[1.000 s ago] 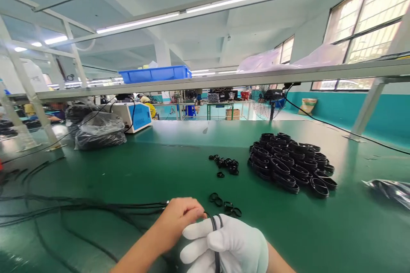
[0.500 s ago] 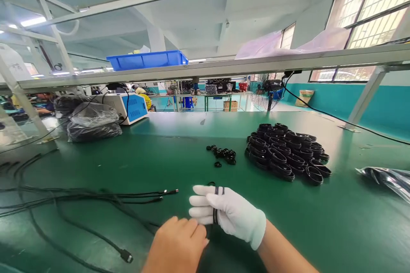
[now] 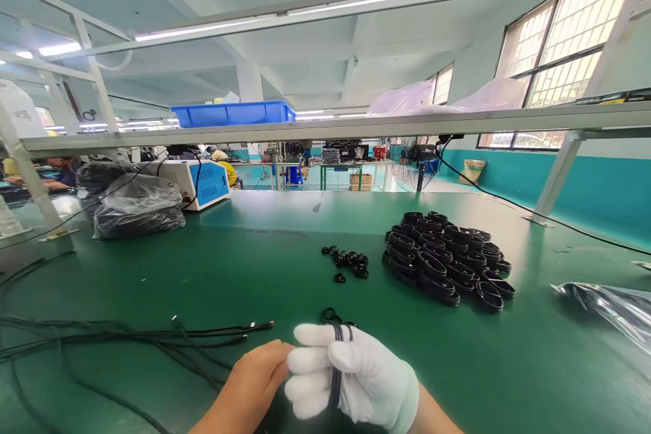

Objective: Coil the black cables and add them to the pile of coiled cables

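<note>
My right hand [image 3: 350, 376] wears a white glove. Turns of black cable [image 3: 336, 373] are looped round its fingers, with the thumb pressed over them. Close against its fingertips on the left is my bare left hand [image 3: 254, 380], fingers bent. Their tips are hidden behind the glove, so what they hold does not show. Just beyond the glove lie some small black loops [image 3: 330, 315]. Several long black cables [image 3: 132, 336] with plug ends stretch across the table from the left.
A heap of coiled black cables [image 3: 447, 258] sits on the green table [image 3: 244, 264] at right. Left of it lie small black rings [image 3: 350, 261]. Plastic bags [image 3: 140, 207] and a white-blue machine [image 3: 203, 183] stand at back left. A shelf [image 3: 330, 127] with a blue tray [image 3: 234, 113] crosses above.
My left hand has shifted left and down, from in front of the gloved fingertips to partly behind them. The gloved hand sits lower in view, its fingers more curled; the view has tilted up.
</note>
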`<act>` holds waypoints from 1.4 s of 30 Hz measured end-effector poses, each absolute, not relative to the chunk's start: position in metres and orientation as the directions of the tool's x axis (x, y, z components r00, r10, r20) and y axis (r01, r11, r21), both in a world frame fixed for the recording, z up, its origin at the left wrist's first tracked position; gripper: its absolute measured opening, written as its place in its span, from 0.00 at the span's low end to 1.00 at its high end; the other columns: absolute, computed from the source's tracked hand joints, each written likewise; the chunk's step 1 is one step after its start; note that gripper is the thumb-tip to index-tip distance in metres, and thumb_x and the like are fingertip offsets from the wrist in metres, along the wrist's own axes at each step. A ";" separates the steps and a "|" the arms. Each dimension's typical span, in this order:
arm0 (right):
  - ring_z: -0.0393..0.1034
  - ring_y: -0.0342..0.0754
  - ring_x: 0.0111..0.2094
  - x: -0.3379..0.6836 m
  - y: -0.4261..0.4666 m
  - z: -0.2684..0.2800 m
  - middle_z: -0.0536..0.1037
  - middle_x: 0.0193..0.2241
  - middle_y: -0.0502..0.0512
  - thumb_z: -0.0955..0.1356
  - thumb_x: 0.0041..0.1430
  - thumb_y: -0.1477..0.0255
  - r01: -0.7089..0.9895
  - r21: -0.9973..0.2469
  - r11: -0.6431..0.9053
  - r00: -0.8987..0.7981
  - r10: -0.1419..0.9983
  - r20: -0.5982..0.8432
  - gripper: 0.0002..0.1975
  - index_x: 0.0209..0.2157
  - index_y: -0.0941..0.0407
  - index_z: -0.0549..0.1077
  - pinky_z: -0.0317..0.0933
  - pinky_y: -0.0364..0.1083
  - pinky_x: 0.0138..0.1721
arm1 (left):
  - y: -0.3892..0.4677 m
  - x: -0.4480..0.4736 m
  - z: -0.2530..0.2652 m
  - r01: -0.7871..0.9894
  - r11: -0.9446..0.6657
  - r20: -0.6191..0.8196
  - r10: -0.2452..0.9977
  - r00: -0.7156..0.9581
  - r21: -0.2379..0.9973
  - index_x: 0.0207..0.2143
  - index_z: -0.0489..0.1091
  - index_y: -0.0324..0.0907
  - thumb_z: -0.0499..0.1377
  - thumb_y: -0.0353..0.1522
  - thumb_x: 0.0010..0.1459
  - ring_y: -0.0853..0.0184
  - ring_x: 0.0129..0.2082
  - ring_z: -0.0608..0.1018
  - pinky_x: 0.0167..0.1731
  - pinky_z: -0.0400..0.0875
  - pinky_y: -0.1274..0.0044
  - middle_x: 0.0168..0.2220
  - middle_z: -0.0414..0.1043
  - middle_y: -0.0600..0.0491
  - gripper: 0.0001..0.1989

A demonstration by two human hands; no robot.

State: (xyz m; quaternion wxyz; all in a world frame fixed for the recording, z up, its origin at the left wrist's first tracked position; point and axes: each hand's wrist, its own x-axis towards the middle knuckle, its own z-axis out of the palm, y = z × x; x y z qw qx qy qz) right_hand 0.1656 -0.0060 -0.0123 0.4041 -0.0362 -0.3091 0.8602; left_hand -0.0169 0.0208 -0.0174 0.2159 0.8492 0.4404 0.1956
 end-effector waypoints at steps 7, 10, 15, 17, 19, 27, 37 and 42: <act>0.54 0.40 0.25 0.169 0.003 0.002 0.58 0.23 0.46 0.73 0.45 0.70 -0.759 -0.559 -0.333 -0.493 0.855 0.160 0.14 0.28 0.57 0.64 0.47 0.44 0.29 | -0.023 -0.015 -0.035 0.732 -0.679 0.366 0.668 0.647 -0.054 0.29 0.69 0.45 0.46 0.25 0.58 0.67 0.23 0.72 0.25 0.60 0.76 0.26 0.72 0.55 0.14; 0.59 0.41 0.27 0.168 0.003 -0.007 0.64 0.26 0.48 0.73 0.45 0.69 -0.707 -0.636 -0.309 -0.461 0.883 0.083 0.16 0.35 0.58 0.67 0.53 0.47 0.34 | -0.034 -0.002 -0.026 0.724 -0.680 0.441 0.618 0.651 -0.117 0.24 0.67 0.44 0.46 0.24 0.57 0.67 0.20 0.70 0.23 0.57 0.75 0.21 0.69 0.56 0.14; 0.67 0.45 0.31 0.163 -0.006 -0.019 0.73 0.33 0.59 0.74 0.43 0.66 -0.519 -0.757 -0.396 -0.590 0.807 -0.017 0.23 0.40 0.63 0.71 0.57 0.50 0.38 | -0.018 -0.003 0.021 0.699 -0.715 0.361 0.657 0.662 0.018 0.23 0.67 0.43 0.56 0.29 0.53 0.68 0.23 0.69 0.26 0.56 0.76 0.23 0.70 0.57 0.06; 0.69 0.48 0.32 0.160 -0.011 -0.022 0.73 0.33 0.62 0.74 0.44 0.65 -0.438 -0.765 -0.471 -0.725 0.689 -0.009 0.23 0.39 0.65 0.72 0.58 0.50 0.38 | -0.004 -0.009 0.039 0.680 -0.698 0.224 0.716 0.661 0.224 0.25 0.68 0.43 0.60 0.30 0.50 0.70 0.25 0.70 0.27 0.58 0.78 0.24 0.71 0.59 0.03; 0.70 0.52 0.34 0.158 -0.014 -0.026 0.74 0.32 0.62 0.74 0.43 0.66 -0.372 -0.743 -0.556 -0.821 0.571 -0.016 0.23 0.39 0.65 0.71 0.58 0.52 0.38 | 0.009 -0.013 0.046 0.628 -0.608 0.086 0.748 0.658 0.486 0.24 0.69 0.43 0.63 0.31 0.46 0.72 0.25 0.69 0.25 0.59 0.81 0.24 0.70 0.61 0.04; 0.61 0.41 0.25 0.145 -0.017 -0.023 0.64 0.22 0.47 0.75 0.38 0.73 -0.542 -0.516 -0.663 -0.800 0.595 0.076 0.18 0.31 0.60 0.68 0.50 0.44 0.31 | 0.024 -0.016 -0.002 0.513 -0.410 0.054 0.818 0.573 0.754 0.29 0.71 0.38 0.49 0.32 0.58 0.70 0.29 0.72 0.29 0.64 0.81 0.29 0.73 0.54 0.13; 0.68 0.49 0.39 0.175 0.008 -0.012 0.74 0.40 0.57 0.73 0.46 0.67 -0.766 -0.588 -0.260 -0.330 0.944 0.012 0.22 0.43 0.57 0.69 0.58 0.51 0.44 | -0.006 -0.001 -0.018 0.841 -0.537 0.241 0.826 0.509 0.064 0.33 0.71 0.44 0.43 0.26 0.61 0.66 0.27 0.74 0.27 0.59 0.77 0.29 0.73 0.53 0.17; 0.70 0.54 0.43 0.173 0.008 -0.022 0.73 0.45 0.63 0.74 0.44 0.66 -0.667 -0.696 -0.268 -0.276 0.956 -0.104 0.28 0.47 0.60 0.67 0.57 0.55 0.49 | -0.021 0.014 -0.023 0.777 -0.620 0.364 0.702 0.612 -0.109 0.24 0.67 0.42 0.47 0.22 0.57 0.67 0.21 0.70 0.24 0.55 0.75 0.23 0.70 0.54 0.14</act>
